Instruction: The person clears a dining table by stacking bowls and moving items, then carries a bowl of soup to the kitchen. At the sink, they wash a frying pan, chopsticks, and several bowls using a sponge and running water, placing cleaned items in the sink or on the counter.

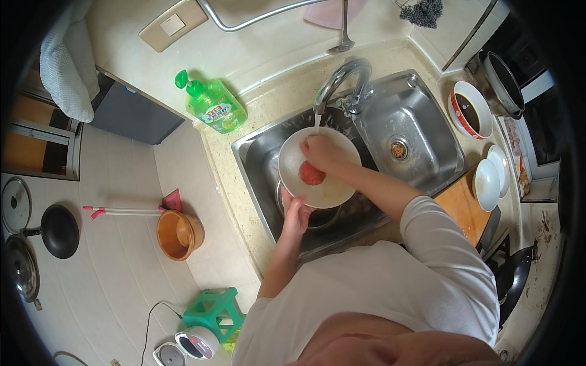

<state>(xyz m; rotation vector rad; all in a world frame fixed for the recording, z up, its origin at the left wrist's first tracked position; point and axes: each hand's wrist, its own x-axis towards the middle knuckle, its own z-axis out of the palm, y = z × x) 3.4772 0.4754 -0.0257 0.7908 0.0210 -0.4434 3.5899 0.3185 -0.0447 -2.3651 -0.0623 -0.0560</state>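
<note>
Under the running metal faucet [343,80], a white bowl [334,194] is held over the left basin of a stainless steel sink [256,158]. My left hand [296,212] grips the bowl's lower rim, with the thumb on the edge. Inside the bowl lies a round red item [312,173], perhaps a tomato. My right hand [321,152] is in the bowl just above the red item, its fingers curled near the water stream; whether they hold anything is hidden. Below the bowl, a metal pan or basin in the sink is partly covered.
Green dish soap [217,107] stands on the counter left of the faucet. Right of the sink are a bowl with dark liquid [469,110], small white bowls [486,185] and a wooden cutting board [462,208]. A black wok [515,279] is at the lower right.
</note>
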